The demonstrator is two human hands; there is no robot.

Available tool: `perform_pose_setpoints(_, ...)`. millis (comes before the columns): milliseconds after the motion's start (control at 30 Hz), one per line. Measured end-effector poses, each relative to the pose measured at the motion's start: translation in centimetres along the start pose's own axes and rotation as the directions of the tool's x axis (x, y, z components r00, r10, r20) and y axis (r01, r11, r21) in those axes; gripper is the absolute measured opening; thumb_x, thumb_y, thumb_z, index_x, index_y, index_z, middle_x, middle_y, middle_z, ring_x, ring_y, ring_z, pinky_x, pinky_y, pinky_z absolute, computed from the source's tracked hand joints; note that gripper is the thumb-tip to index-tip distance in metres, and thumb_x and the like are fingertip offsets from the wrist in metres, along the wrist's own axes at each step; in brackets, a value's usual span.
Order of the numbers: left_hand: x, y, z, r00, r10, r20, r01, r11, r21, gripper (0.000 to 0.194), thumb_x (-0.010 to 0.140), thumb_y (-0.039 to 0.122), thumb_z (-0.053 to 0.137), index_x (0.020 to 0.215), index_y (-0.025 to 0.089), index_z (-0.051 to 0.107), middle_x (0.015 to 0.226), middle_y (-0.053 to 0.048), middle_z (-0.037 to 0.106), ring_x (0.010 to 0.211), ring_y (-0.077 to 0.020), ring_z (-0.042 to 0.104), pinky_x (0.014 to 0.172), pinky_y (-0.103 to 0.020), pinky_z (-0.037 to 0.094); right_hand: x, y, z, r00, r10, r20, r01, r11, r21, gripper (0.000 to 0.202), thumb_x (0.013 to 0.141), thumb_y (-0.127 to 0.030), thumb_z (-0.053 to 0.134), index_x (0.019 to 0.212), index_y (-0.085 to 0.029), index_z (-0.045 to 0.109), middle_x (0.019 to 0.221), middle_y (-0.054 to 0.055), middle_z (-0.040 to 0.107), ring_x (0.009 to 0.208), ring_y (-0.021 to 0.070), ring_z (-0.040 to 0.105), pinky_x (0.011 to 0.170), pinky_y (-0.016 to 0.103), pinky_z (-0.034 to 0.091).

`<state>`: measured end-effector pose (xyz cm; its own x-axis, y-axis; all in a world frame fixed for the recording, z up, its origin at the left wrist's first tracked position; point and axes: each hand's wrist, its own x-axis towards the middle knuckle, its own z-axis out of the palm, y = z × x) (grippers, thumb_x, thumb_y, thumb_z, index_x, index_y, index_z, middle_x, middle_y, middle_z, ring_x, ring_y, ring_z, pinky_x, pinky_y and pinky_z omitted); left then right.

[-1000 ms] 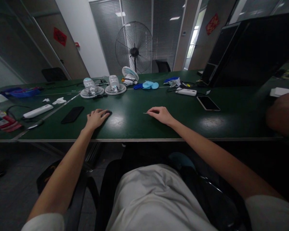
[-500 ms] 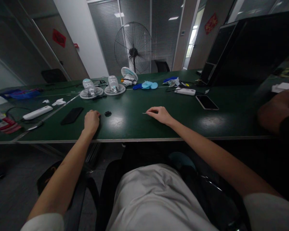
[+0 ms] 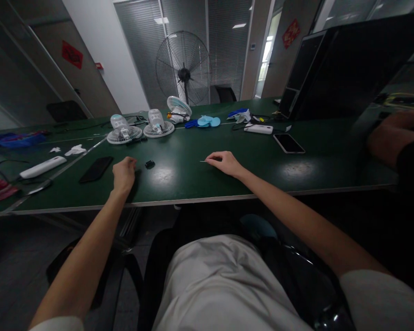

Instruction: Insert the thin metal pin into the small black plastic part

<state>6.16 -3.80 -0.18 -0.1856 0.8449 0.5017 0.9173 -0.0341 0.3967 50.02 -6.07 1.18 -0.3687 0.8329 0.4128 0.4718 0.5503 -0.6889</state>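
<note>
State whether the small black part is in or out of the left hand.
Out: the small black part lies on the green tabletop, with a visible gap between it and the left hand.

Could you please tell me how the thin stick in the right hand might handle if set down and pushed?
The thin stick is probably stiff, jutting straight from the right hand without drooping. It is likely light, being so slender. On the glossy table it might slide easily, though its profile is too small to judge rolling.
</note>
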Motion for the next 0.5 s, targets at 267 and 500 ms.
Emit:
perform_pose_setpoints(267, 0.74, -0.96, 0.7, 0.998, 0.053, 0.037, -0.053, 0.998, 0.014, 0.03, 0.092, 0.026, 0.057, 0.111, 0.016, 0.078, 0.113, -0.015, 0.078, 0.104, -0.0306, 0.073, 0.1, -0.04, 0.052, 0.03, 0.39, 0.05, 1.0, 0.008, -0.009, -0.009, 1.0, -0.024, 0.022, 0.098, -0.034, 0.066, 0.108, -0.022, 0.083, 0.108, 0.006, 0.081, 0.101, 0.023, 0.073, 0.094, 0.038, 0.053)
perform_pose_setpoints(500, 0.3, -0.62, 0.5, 0.998, -0.062, 0.031, 0.067, 0.979, -0.19, 0.029, 0.091, 0.03, 0.06, 0.111, 0.017, 0.077, 0.099, -0.012, 0.079, 0.085, -0.0265, 0.074, 0.081, -0.035, 0.058, 0.12, 0.41, 0.43, 0.998, 0.048, -0.043, -0.05, 0.997, -0.061, 0.022, 0.096, -0.036, 0.067, 0.104, -0.023, 0.084, 0.1, 0.005, 0.081, 0.093, 0.0224, 0.072, 0.086, 0.036, 0.052)
